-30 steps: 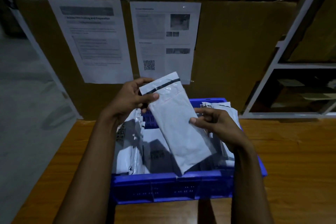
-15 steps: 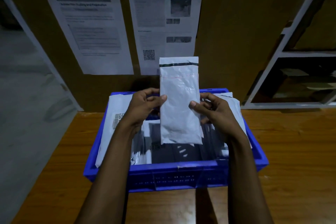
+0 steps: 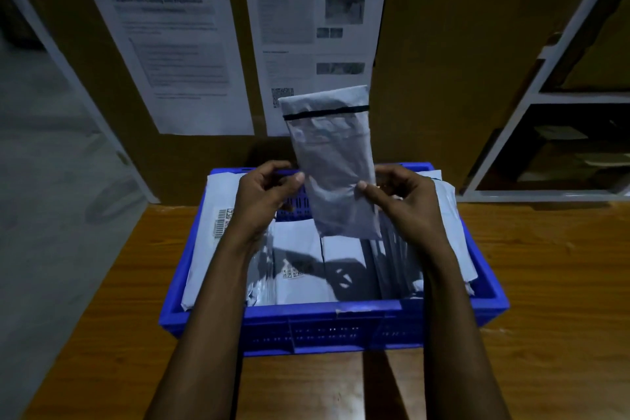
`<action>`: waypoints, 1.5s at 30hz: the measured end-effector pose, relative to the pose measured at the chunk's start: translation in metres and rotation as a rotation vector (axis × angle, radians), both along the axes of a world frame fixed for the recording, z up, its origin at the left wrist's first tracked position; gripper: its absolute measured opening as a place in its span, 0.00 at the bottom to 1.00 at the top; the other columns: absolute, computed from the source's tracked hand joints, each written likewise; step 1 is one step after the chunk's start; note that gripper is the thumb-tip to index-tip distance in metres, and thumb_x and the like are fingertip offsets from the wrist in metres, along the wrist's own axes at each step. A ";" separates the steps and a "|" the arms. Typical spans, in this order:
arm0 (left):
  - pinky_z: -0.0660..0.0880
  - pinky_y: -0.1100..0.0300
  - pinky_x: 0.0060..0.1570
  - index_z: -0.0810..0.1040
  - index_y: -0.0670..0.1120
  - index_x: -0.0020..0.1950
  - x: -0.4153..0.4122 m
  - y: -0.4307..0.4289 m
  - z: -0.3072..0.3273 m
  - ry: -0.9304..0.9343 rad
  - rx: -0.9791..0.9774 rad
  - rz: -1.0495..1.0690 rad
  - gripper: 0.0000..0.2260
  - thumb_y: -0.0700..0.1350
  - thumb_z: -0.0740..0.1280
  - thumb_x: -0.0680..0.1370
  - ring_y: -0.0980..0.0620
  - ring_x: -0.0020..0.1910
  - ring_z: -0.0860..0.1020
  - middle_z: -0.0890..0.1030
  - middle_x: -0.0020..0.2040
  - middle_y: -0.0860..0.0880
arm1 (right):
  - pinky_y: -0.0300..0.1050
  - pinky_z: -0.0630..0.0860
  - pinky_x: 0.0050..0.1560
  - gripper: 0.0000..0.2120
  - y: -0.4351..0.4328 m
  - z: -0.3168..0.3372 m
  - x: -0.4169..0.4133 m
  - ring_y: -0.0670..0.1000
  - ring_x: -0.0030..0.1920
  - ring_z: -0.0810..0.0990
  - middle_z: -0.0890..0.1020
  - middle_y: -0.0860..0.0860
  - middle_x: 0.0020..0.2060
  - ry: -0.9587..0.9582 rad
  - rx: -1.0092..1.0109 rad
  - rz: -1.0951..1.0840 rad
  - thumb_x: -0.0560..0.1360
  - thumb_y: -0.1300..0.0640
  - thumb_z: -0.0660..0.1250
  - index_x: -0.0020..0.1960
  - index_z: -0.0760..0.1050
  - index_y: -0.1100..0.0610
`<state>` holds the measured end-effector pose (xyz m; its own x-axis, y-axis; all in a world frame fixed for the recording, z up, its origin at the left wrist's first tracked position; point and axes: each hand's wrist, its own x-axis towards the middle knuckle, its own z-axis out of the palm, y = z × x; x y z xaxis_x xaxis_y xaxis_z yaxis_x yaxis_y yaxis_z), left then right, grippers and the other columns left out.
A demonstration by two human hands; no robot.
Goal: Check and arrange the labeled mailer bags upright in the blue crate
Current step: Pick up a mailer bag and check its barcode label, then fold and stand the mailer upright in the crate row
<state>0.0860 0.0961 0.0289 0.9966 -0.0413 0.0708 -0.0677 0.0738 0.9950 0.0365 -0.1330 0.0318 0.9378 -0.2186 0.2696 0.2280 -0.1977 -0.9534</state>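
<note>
Mailer bags (image 3: 300, 266) stand packed in the blue crate (image 3: 327, 312) at your 6 o'clock, on the wooden table (image 3: 545, 283). Their grey-white film is thin and crinkled, and one at the crate's 9 o'clock side shows a barcode label (image 3: 223, 222).

Just beyond, over the crate's middle, your left hand (image 3: 262, 194) pinches the left edge of the held mailer bag (image 3: 332, 174) and your right hand (image 3: 405, 201) pinches its right edge, thumbs on the near face. That bag hangs upright, clear of the others, its top leaning slightly towards 11 o'clock. It is a long flat pouch with a black strip across the folded flap. No label shows on the face towards you, so I judge the check unfinished.

The film looks slick, and your pinch sits low, leaving the tall top free to flop. It could slip, or go down crooked and drag its neighbours flat. The row at 3 o'clock looks tight, so forcing the bag in there may crumple it.

Farthest off, at 12 o'clock, matte cardboard (image 3: 460, 61) carries two printed sheets (image 3: 163, 44), and a white shelf frame (image 3: 545, 95) stands at 2 o'clock.
</note>
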 end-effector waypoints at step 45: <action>0.83 0.47 0.46 0.81 0.41 0.60 -0.007 0.008 -0.018 0.224 0.189 0.003 0.09 0.38 0.70 0.79 0.42 0.44 0.83 0.85 0.51 0.39 | 0.51 0.86 0.41 0.07 0.067 -0.038 0.069 0.59 0.44 0.87 0.86 0.63 0.46 0.935 -0.330 0.349 0.78 0.67 0.68 0.53 0.81 0.70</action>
